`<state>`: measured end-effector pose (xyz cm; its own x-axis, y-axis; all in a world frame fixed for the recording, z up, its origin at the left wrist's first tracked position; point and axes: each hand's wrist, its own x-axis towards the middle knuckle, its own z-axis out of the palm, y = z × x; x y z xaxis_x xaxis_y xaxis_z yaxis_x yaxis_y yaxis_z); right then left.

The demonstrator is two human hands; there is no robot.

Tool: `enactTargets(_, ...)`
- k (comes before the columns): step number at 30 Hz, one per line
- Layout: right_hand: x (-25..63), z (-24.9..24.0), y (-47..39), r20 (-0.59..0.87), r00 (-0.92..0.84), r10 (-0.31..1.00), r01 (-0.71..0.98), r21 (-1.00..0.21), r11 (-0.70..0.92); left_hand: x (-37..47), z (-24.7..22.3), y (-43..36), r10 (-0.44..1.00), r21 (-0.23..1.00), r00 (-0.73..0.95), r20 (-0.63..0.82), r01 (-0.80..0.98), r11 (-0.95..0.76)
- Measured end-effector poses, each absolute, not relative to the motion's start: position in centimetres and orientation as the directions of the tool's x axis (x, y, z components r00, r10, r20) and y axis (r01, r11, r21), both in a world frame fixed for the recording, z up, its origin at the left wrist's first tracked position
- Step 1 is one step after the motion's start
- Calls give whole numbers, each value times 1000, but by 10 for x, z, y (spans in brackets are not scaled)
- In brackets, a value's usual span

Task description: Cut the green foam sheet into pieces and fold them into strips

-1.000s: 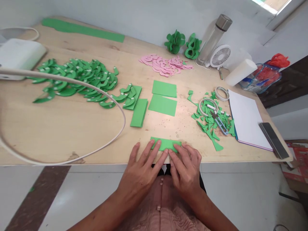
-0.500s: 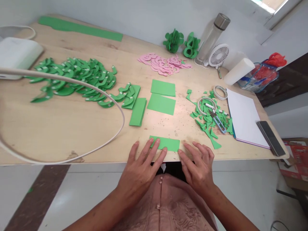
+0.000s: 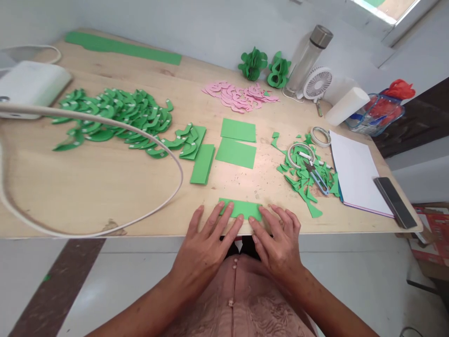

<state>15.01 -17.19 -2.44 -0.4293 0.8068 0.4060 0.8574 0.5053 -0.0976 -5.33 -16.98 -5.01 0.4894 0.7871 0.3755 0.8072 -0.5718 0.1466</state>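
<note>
A green paper strip (image 3: 242, 208) lies flat near the table's front edge. My left hand (image 3: 205, 243) rests on its left part with the fingers spread. On the strip's right end lie fingertips of my right hand (image 3: 277, 236), whose fingers are also apart. Beyond the strip are two flat green rectangles (image 3: 235, 152), one above the other. To their left sits a narrow green piece (image 3: 202, 164), beside a heap of curved green cutouts (image 3: 122, 112) with small white patches.
A white cable (image 3: 140, 216) loops over the table's left side. Pink cutouts (image 3: 238, 96) lie at the back. Green scraps (image 3: 307, 175) with blue snips (image 3: 319, 179) and tape rolls are at right, near white paper (image 3: 359, 168) and a phone (image 3: 394, 202).
My right hand has moved left, from the strip's right edge onto its right end. My left hand stays on the strip. The camera view has shifted slightly.
</note>
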Motion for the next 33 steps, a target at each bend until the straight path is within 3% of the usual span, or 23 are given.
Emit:
enactTargets(14, 152, -25, -170, 439, -449, 778, 831, -115, 545, -100, -41, -163, 828, 122, 480, 290, 839, -530)
enactTargets(21, 148, -10, -157, 418, -373, 828, 810, -289, 511, -106, -37, -160, 822, 199, 500, 273, 807, -556)
enactTargets(24, 141, -1, -139, 345, -365, 865, 830, -300, 470, -106, -35, -160, 818, 203, 499, 286, 803, -560)
enactTargets(30, 128, 5, -112, 199, -424, 884, 865, -200, 460, -99, -29, -160, 825, 269, 415, 383, 805, -530)
enactTargets(33, 128, 5, -111, 139, -409, 902, 859, -276, 432, -96, -27, -158, 826, 323, 374, 423, 789, -522)
